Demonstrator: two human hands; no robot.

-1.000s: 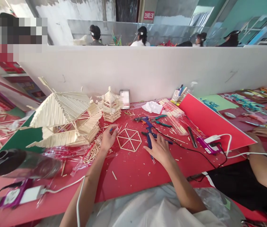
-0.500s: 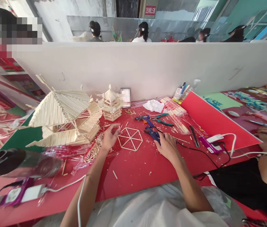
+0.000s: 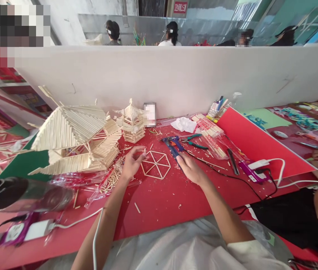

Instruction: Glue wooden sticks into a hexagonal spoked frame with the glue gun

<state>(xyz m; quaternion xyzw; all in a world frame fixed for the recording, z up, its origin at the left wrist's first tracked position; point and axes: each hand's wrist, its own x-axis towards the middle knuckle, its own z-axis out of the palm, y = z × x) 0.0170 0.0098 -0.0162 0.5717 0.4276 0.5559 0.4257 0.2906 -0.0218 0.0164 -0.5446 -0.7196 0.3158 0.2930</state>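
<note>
My left hand (image 3: 132, 163) is closed in a pinch, with the pale end of a short wooden stick (image 3: 145, 151) showing at its fingertips. Right beside it, a hexagonal stick frame (image 3: 155, 164) with spokes lies flat on the red tabletop (image 3: 153, 202). My right hand (image 3: 191, 168) is wrapped round blue-handled pliers (image 3: 173, 151), which point away and to the left. Just beyond them rests a blue glue gun (image 3: 174, 141) with a black cord. Green-handled pliers (image 3: 195, 142) lie to its right.
A large stick-built pavilion (image 3: 71, 135) and a small stick tower (image 3: 132, 123) stand left and behind. Loose stick pieces (image 3: 110, 180) lie near my left wrist. Packaged sticks (image 3: 211, 137), a red board (image 3: 262, 146) and a purple power strip (image 3: 251, 171) are at right. A dark-capped bottle (image 3: 20, 195) lies left.
My right hand has closed round the blue-handled pliers and shifted slightly left, turning them toward the glue gun. My left hand keeps its pinch almost in place.
</note>
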